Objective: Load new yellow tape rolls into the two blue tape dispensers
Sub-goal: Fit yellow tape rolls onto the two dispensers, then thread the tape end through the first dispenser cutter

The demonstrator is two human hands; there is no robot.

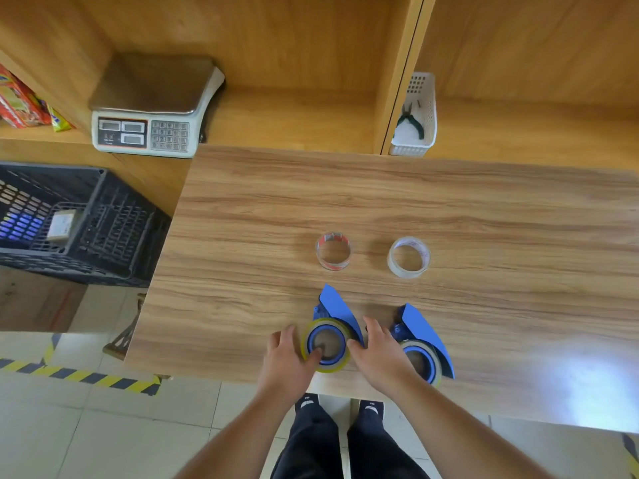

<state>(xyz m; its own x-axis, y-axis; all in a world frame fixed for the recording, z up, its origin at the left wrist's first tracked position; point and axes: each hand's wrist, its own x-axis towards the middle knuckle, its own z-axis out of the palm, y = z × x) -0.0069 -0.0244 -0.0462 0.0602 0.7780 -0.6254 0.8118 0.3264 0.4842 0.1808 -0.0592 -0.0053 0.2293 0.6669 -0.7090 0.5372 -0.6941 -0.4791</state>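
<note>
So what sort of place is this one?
Probably a shop's packing or checkout counter: a price-computing scale on the shelf, packaged goods at left, and blue tape dispensers on the wooden table.

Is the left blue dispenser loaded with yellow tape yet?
Loaded, it appears: a yellow tape roll rings the hub of the left blue dispenser. Both hands touch it; whether it is fully seated, cannot tell.

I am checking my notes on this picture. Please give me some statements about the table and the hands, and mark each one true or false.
1. Both blue dispensers, left dispenser and right dispenser, carry a yellow roll. True.
2. The left hand holds the pliers. False: the pliers lie in the white basket.
3. Two nearly empty tape cores, left core and right core, lie beyond the dispensers. True.
4. The right hand rests on the scale. False: it is between the dispensers.
</note>
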